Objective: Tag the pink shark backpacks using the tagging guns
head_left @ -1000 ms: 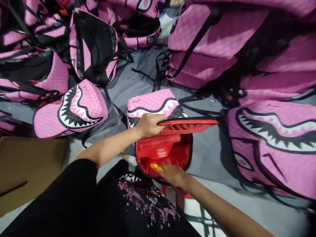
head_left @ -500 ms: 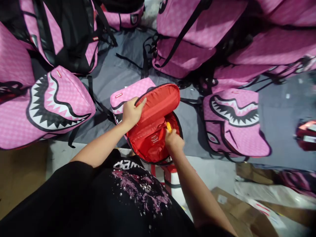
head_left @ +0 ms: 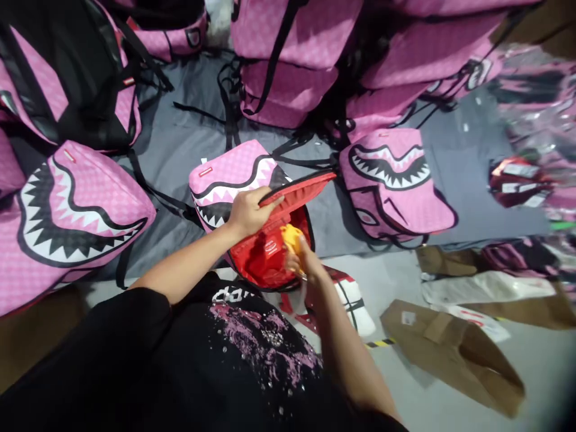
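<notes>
A pink backpack [head_left: 229,174] with a shark-mouth print lies in front of me, its main compartment unzipped and showing a red lining [head_left: 263,261]. My left hand [head_left: 247,210] is closed on the edge of the open red flap [head_left: 301,187] and holds it up. At the mouth of the compartment my right hand [head_left: 300,259] is closed around a small yellow tool [head_left: 291,236] that I cannot name.
Several more pink shark-mouth backpacks [head_left: 391,180] lie all around on a grey sheet [head_left: 180,150]. A large one [head_left: 67,210] is at the left. Flattened cardboard [head_left: 454,354] and wrapped packs [head_left: 517,180] lie at the right. A red-and-white stool [head_left: 348,300] stands under me.
The view has swung right and down. My left hand has tipped the flap lower and flatter. My right hand has drawn back slightly, and more of the yellow tool shows.
</notes>
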`<state>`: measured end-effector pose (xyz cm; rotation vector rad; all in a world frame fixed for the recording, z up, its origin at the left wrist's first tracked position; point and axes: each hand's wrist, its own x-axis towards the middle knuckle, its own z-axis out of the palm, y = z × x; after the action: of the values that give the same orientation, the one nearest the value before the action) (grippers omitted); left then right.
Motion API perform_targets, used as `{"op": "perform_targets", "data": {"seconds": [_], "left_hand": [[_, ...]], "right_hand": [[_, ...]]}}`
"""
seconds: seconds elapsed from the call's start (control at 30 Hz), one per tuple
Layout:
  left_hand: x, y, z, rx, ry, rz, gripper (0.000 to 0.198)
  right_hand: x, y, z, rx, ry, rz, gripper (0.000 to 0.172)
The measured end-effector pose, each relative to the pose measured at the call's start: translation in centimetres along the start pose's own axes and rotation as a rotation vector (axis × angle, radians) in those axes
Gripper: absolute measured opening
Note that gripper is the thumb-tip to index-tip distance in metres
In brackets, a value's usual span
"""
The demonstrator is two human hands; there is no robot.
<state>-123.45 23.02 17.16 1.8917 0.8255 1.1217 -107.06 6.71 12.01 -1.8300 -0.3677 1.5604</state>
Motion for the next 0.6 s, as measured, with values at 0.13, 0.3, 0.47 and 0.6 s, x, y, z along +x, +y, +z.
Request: {"op": "perform_targets", "data": {"seconds": [0.13,0.3,0.47,0.6], "left_hand": [[0.5,0.0,-0.2,0.057,0.013,0.053,0.041],[1.4,-0.6,-0.2,0.074,0.062,0.114,0.046],[1.7,-0.8,1.0,0.089,0.004,0.224,0.045],[2.1,-0.8,1.5,0.080,-0.003,0.329,0.043]], "right_hand": [[2.3,3.0,3.3,0.287,-0.025,-0.047,0.063],[2.4,6.1,2.6,0.553,0.016,-0.094,0.061],[4.7,6.9,3.9,0.650,-0.226,-0.057,0.056],[6.0,8.3,4.7,0.734,-0.387,-0.043,0.058]]}}
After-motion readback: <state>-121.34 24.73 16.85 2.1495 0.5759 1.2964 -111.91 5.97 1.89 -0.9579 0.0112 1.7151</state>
